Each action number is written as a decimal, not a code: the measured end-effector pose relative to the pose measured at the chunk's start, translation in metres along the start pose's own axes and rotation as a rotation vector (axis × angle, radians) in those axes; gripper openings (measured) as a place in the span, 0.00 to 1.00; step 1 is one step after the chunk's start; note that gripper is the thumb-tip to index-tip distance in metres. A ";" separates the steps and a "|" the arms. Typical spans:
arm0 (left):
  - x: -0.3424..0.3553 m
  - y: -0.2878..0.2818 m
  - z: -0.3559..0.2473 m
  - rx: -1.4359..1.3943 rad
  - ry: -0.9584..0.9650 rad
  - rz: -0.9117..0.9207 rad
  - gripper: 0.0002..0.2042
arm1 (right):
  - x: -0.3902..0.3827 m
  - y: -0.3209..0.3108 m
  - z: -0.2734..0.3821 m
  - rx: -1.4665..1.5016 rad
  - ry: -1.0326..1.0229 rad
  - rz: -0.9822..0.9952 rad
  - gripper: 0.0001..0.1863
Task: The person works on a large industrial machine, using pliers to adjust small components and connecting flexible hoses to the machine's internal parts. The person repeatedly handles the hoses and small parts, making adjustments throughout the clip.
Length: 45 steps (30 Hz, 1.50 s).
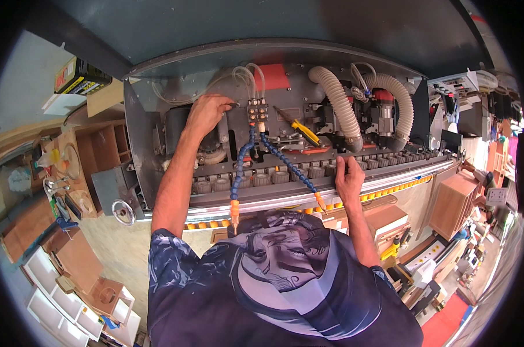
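Note:
Inside the open dark machine, my left hand (211, 110) has its fingertips closed at a small fitting (234, 104) left of the metal valve block (258, 110); what they grip is too small to make out. Two blue segmented hoses (243, 162) with orange nozzles (234, 211) hang from the block. My right hand (348, 179) is at the front rail beside a row of grey rollers (317, 172), fingers loosely bent and apart, holding nothing visible. A yellow-and-black tool (305, 132) lies near some wrenches (282, 139). Ribbed hoses (340, 107) arch on the right.
The raised dark cover (262, 20) spans the top. A handwheel (124, 213) sticks out at front left. Wooden cabinets (97, 150) and white box units (48, 306) stand left; cartons and boards (450, 205) crowd the right. A black-and-yellow box (76, 75) sits upper left.

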State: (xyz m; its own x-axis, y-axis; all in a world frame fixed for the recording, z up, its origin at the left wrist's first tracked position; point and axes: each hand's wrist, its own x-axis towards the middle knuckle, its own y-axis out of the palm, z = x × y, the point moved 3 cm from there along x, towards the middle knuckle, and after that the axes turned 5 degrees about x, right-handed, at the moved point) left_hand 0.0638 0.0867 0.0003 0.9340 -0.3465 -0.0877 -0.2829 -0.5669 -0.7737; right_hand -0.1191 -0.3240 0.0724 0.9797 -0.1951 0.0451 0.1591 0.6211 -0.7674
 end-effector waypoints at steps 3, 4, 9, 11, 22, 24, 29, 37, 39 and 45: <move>0.003 -0.004 -0.003 0.053 0.026 0.039 0.09 | 0.000 0.003 -0.004 0.017 -0.051 -0.036 0.14; 0.004 -0.006 -0.005 0.066 0.036 0.050 0.09 | 0.001 0.003 -0.004 0.025 -0.038 -0.037 0.13; 0.010 -0.010 -0.009 0.052 -0.052 0.151 0.09 | 0.002 0.005 -0.004 0.037 -0.015 -0.042 0.13; 0.011 -0.011 -0.013 0.084 -0.090 0.132 0.09 | 0.003 0.005 -0.002 0.048 -0.015 -0.051 0.13; 0.012 -0.013 -0.013 0.181 0.030 0.191 0.10 | 0.005 0.004 0.000 0.045 0.012 -0.042 0.13; 0.015 -0.013 -0.014 0.195 0.044 0.212 0.10 | 0.006 0.003 0.002 0.048 0.024 -0.041 0.13; 0.013 -0.010 -0.012 0.163 0.008 0.213 0.10 | 0.005 0.004 0.000 0.064 0.030 -0.046 0.14; 0.005 -0.003 -0.029 0.306 -0.023 0.127 0.09 | 0.004 0.004 -0.001 0.063 0.035 -0.042 0.14; 0.004 0.001 -0.027 0.360 -0.021 0.131 0.09 | 0.004 0.005 -0.003 0.069 0.032 -0.048 0.14; 0.007 -0.004 -0.018 0.425 0.172 0.175 0.15 | 0.005 0.005 -0.002 0.061 0.020 -0.048 0.14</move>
State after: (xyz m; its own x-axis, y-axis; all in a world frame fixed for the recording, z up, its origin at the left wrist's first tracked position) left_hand 0.0677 0.0732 0.0140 0.8207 -0.5481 -0.1618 -0.2844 -0.1462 -0.9475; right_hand -0.1138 -0.3232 0.0677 0.9682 -0.2406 0.0678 0.2136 0.6556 -0.7243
